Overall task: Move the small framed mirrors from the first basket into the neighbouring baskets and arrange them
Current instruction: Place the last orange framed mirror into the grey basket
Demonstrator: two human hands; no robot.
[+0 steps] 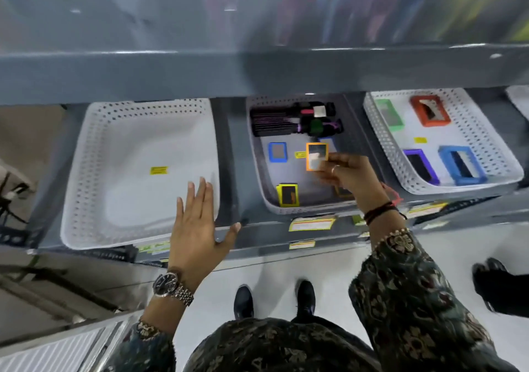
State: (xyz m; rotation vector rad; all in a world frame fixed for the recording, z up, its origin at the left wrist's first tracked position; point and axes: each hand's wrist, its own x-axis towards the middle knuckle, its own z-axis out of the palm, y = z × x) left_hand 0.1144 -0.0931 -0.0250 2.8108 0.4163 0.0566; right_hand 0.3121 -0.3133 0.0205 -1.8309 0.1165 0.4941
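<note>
My right hand (347, 175) pinches an orange-framed mirror (316, 156) above the middle basket (264, 191). That basket also holds a blue-framed mirror (277, 152) and a yellow-framed mirror (287, 195); another small frame shows partly under my right hand. My left hand (197, 228) hovers flat with fingers spread over the near right corner of the left basket (77, 200), which holds only a yellow sticker. The right basket (486, 142) contains green (390, 114), red (430, 110), purple (420, 166) and blue (462, 165) framed mirrors.
Black hairbrushes (294, 119) lie at the back of the middle basket. A grey upper shelf (257, 71) overhangs the baskets. Yellow price labels (312, 224) line the shelf front. My shoes (243, 301) stand on the pale floor below; another person's dark shoe (492, 285) is at the right.
</note>
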